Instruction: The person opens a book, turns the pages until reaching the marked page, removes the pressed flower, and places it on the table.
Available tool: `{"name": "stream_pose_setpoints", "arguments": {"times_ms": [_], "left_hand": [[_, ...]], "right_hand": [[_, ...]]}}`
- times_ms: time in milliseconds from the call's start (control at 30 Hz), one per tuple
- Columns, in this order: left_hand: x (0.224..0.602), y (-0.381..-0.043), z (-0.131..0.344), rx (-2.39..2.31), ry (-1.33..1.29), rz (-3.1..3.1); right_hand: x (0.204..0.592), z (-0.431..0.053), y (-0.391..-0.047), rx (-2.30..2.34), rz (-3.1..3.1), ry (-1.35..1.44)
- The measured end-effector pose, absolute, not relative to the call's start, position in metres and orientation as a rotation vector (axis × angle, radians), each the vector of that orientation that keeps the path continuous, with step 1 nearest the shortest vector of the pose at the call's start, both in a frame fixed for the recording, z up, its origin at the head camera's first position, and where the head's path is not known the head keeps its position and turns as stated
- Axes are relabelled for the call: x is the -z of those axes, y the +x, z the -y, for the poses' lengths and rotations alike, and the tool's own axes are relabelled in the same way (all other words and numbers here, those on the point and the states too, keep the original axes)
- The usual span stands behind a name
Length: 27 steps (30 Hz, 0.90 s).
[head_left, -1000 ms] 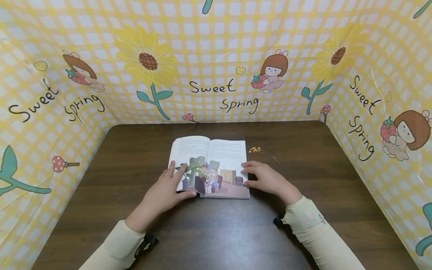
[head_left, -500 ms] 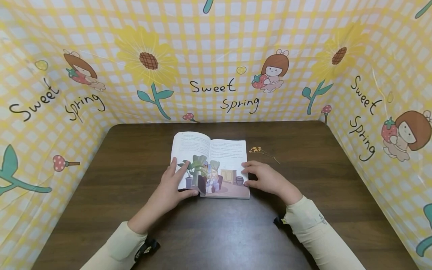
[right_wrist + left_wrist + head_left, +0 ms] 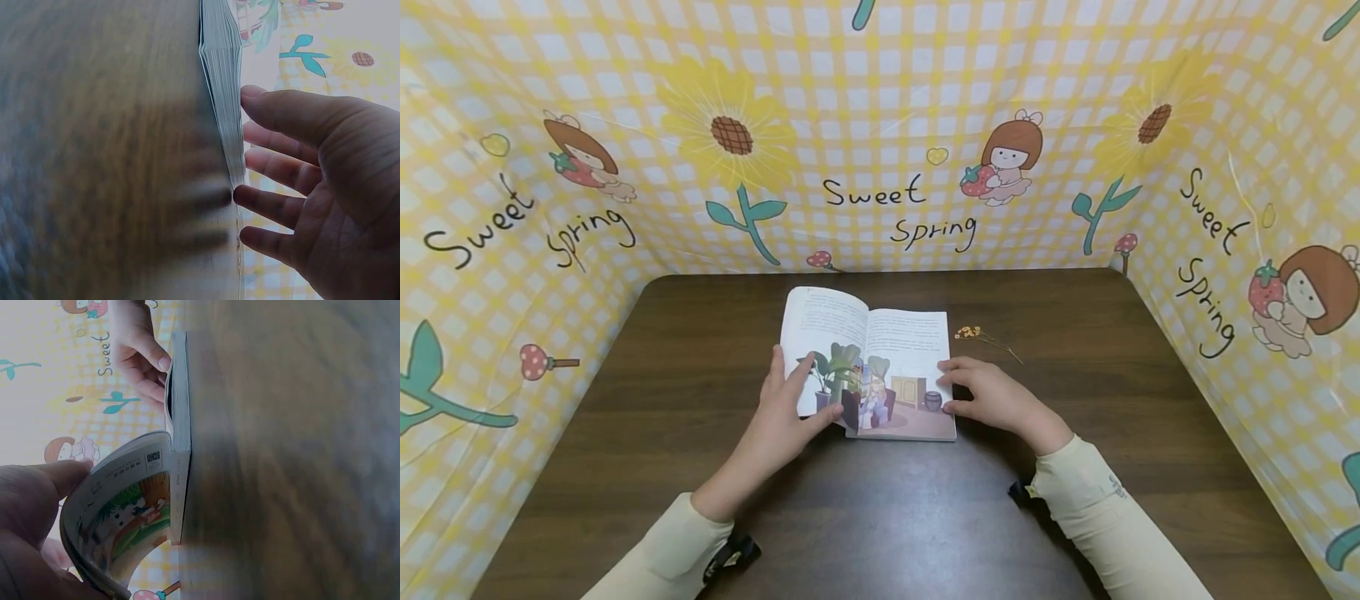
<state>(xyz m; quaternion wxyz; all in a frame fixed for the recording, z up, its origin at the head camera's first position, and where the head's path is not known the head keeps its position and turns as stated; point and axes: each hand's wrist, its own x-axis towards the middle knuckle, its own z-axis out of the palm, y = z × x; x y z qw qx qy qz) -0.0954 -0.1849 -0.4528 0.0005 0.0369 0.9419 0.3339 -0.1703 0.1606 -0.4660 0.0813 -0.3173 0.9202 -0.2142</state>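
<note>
An open picture book (image 3: 906,342) lies on the dark wooden table, text above and a room drawing below. My left hand (image 3: 786,412) grips its left part, thumb on the lower edge and fingers round the outer edge. In the left wrist view that part (image 3: 125,512) bends up off the table in a curve, and a coloured picture shows on its underside. The thicker right part lies flat on the wood. At its right edge my right hand (image 3: 992,396) rests with extended fingers, thumb (image 3: 275,109) and fingertips touching the page margin.
A sprig of small yellow dried flowers (image 3: 973,333) lies right of the book, beyond the right hand. The brown table (image 3: 700,333) is bordered at the back and sides by a yellow checked cloth (image 3: 865,100) printed with flowers and cartoon figures.
My left hand has raised the left part of the book and tipped it up toward the right; its thumb has come up along the lower edge. The right hand has stayed in place.
</note>
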Motion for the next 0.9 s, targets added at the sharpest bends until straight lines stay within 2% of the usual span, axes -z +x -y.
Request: {"name": "stream_pose_setpoints", "arguments": {"times_ms": [233,600,900], "left_hand": [[0.448,-0.098,0.179,-1.144,0.047,-2.927],[0.443,-0.099,0.172,-1.162,0.080,-2.937],[0.437,-0.099,0.164,-1.085,0.086,-2.946]], "right_hand": [[0.466,-0.160,-0.170,0.623,-2.770,-0.967],[0.461,-0.158,-0.172,0.662,-2.885,-1.003],[0.450,-0.150,-0.174,1.124,-2.828,-0.734]]}}
